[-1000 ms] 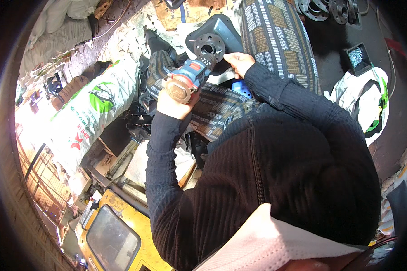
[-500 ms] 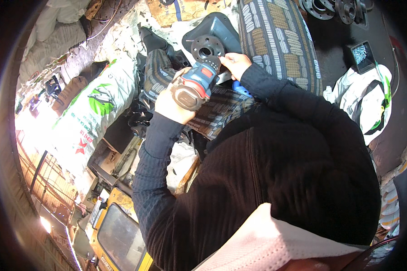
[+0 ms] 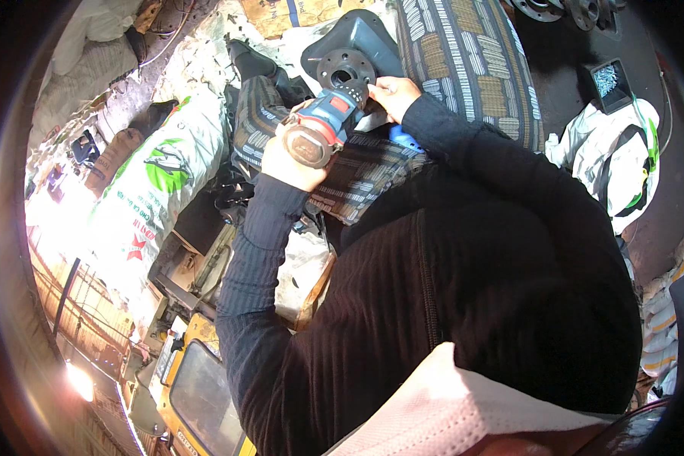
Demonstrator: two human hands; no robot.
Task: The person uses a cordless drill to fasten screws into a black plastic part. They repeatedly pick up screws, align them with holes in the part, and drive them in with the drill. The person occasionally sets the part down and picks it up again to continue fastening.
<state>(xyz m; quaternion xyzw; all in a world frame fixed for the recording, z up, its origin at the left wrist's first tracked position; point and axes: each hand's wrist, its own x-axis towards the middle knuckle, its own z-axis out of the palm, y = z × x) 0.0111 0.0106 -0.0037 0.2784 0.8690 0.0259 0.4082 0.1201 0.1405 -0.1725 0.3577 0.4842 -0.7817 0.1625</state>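
My left hand is wrapped round a blue and red cordless drill. The drill's front end points away from me, over the near edge of a dark round flange with holes round its rim. This flange sits on a dark, tapered box-like part lying between my legs. Close beside the drill's nose, my right hand has its fingers pinched at the flange's right rim. Whatever they hold is too small to make out. A blue object lies just below my right wrist.
A black tray of small silvery screws stands at the right, beside a white bag. More round flanges lie at the top right. A white and green sack and a yellow-framed machine are at the left.
The drill has shifted a little up and left, and its nose now overlaps the flange's near side more. My right hand keeps its pinch at the rim. The whole view has shifted slightly.
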